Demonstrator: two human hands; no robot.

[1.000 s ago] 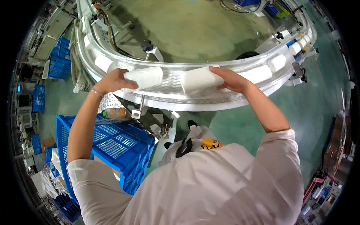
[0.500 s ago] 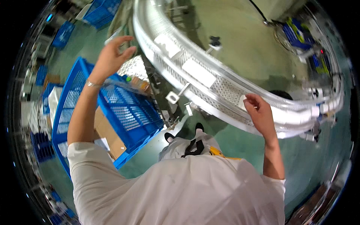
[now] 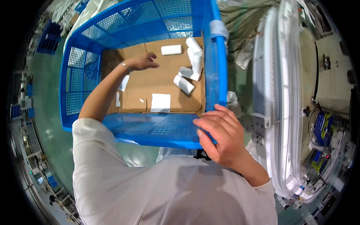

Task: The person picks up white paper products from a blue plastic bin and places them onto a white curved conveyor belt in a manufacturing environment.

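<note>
A large blue plastic crate (image 3: 221,75) with mesh walls stands before me, brown cardboard (image 3: 142,84) lining its floor. My left hand (image 3: 142,62) reaches over the inside of the crate, fingers apart and bent, with nothing visible in it. Just beyond it lies a white roll (image 3: 171,50), apart from the fingers. More white rolls (image 3: 183,84) lie loosely grouped along the crate's right side. My right hand (image 3: 223,133) is open at the near right corner of the crate, fingers stretched over the rim; whether it touches the rim I cannot tell.
White paper pieces (image 3: 161,103) lie on the cardboard. To the right runs a long white conveyor (image 3: 275,101) with raised side rails. Crumpled clear plastic (image 3: 243,60) and drab sheeting (image 3: 243,22) sit between crate and conveyor. Green floor (image 3: 48,116) shows at left.
My view has turned left from the conveyor to the crate. The left hand has come over the crate's inside; the right hand has left the conveyor for the crate's near corner.
</note>
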